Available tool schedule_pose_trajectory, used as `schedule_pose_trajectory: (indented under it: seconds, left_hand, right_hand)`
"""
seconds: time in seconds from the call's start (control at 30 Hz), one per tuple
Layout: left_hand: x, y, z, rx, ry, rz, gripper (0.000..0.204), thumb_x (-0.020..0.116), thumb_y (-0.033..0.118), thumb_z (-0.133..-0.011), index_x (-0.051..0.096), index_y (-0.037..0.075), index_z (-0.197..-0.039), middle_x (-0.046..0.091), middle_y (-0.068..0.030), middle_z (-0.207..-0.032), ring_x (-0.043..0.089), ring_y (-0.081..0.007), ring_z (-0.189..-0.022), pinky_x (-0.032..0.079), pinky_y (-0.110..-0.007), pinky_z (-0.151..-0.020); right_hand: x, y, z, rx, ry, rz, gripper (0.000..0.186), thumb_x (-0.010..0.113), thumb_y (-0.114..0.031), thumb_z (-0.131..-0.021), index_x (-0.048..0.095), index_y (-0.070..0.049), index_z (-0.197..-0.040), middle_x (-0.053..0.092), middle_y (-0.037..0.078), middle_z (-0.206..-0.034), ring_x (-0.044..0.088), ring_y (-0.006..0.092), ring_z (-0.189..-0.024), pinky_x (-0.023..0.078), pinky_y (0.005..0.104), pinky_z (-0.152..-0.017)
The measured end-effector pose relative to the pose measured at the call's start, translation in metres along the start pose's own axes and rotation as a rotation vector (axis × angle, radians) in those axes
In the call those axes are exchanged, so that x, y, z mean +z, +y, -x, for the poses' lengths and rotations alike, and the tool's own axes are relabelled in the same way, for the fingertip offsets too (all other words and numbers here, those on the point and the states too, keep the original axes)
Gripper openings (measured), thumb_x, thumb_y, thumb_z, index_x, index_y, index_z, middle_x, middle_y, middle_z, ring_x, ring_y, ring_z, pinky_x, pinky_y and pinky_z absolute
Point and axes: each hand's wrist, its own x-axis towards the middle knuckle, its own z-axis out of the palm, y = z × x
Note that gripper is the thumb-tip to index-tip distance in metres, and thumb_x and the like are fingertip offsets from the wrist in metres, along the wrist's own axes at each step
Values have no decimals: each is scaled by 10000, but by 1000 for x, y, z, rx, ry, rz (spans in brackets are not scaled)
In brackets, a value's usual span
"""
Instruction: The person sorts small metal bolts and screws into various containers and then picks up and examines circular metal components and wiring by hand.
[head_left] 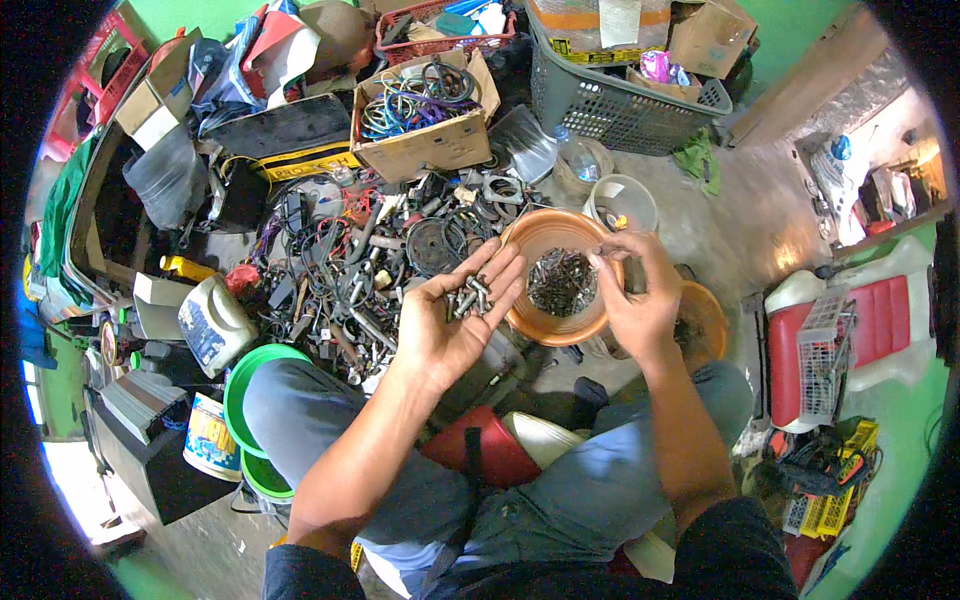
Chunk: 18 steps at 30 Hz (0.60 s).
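My left hand is turned palm up, fingers stretched out, carrying several small metal bolts. Just to its right is a round terracotta-coloured pot with a heap of small dark bolts and screws at its bottom. Over the pot's right rim is my right hand, its thumb and index finger drawn together in a pinch. What lies between those fingertips is too small to make out.
Mixed metal parts and cables cover the floor ahead and left. A clear tub stands behind the pot, another orange pot to its right. Beyond are a carton of cables and a grey crate; green buckets stand beside my left knee.
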Motion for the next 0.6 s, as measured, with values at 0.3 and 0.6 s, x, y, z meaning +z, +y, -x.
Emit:
schedule_pose_trajectory:
  seconds: [0.3,0.6]
  left_hand:
    - [17,-22,-8,39,200,-320,452,461,115,-1044,409,-3,-1477,521,-188,-1448,531,-317,-1333,459,-442,-1134]
    - [12,-19,-7,-117,95,-78,616,367,387,-1060,422,-95,-1439,520,-242,-1434,513,-358,-1341,431,-452,-1138]
  right_hand:
    - [-14,20,10,-1,-168,138,215,732,5,-801,683,-39,-1006,663,123,-1023,640,311,-962,512,383,-864]
    - [-8,-3,9,-40,-263,6,208,665,8,-843,681,-30,-1047,661,134,-1023,640,326,-983,508,417,-895]
